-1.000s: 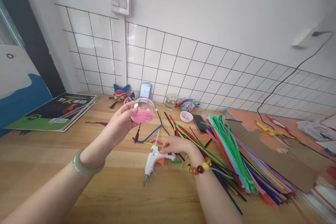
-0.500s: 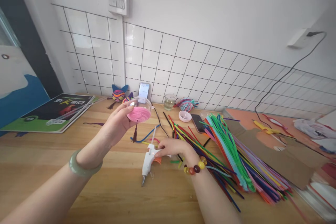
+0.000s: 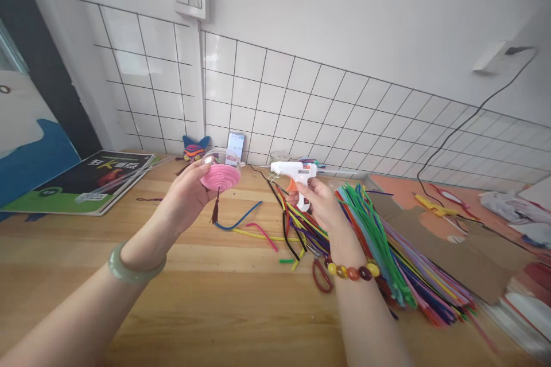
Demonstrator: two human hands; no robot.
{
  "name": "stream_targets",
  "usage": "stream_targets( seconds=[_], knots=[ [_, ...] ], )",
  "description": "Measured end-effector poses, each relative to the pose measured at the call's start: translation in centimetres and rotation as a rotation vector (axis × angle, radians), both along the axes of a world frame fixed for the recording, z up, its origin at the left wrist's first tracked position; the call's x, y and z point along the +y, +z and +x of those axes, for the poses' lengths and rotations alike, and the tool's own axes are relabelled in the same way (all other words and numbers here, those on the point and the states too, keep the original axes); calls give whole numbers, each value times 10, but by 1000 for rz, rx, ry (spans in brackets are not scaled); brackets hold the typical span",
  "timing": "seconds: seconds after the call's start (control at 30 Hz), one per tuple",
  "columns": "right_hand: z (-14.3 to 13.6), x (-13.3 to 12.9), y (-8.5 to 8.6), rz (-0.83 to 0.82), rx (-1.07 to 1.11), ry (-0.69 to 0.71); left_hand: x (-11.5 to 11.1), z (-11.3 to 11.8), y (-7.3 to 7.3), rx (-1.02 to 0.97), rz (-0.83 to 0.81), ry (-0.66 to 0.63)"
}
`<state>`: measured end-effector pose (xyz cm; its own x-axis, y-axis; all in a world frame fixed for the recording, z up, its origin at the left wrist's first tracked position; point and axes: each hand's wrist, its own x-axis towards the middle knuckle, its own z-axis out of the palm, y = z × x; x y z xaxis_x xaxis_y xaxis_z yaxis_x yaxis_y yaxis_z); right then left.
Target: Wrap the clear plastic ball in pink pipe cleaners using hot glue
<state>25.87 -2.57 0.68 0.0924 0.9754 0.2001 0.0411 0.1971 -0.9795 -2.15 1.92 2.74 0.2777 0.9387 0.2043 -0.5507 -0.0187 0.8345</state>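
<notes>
My left hand (image 3: 189, 195) is closed on a clear plastic dome (image 3: 218, 156) whose underside is covered by a coiled pink disc (image 3: 221, 178). A dark red tassel (image 3: 216, 210) dangles below it. To the right, my right hand (image 3: 316, 199) grips the handle of a white hot glue gun (image 3: 297, 172) with an orange trigger, raised above the table and lying level with its front end to the left. Under that hand, colourful pipe cleaners (image 3: 297, 223) spread over the wood. Red-handled scissors (image 3: 322, 276) lie beside my right wrist, partly hidden.
A large bundle of pipe cleaners (image 3: 387, 252) covers the table's right side, next to brown cardboard (image 3: 465, 258) and a yellow glue gun (image 3: 434, 206). At the back stand a lit phone (image 3: 235, 146) and a striped figure (image 3: 194, 149). A magazine (image 3: 94, 178) lies left.
My right hand has lifted the glue gun off the table and turned it from nozzle-down to level, moving up and right. The scissors have come into view. My left hand has shifted slightly left.
</notes>
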Motion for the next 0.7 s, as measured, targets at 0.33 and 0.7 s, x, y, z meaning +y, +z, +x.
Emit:
stream_targets(
  seconds=[0.33,0.7],
  knots=[
    [-35,-42,33,401,-20,-290,-5,6,-5,48,76,1],
    [-68,-69,38,511,-171,-86,-13,6,-8,22,123,55]
  ],
)
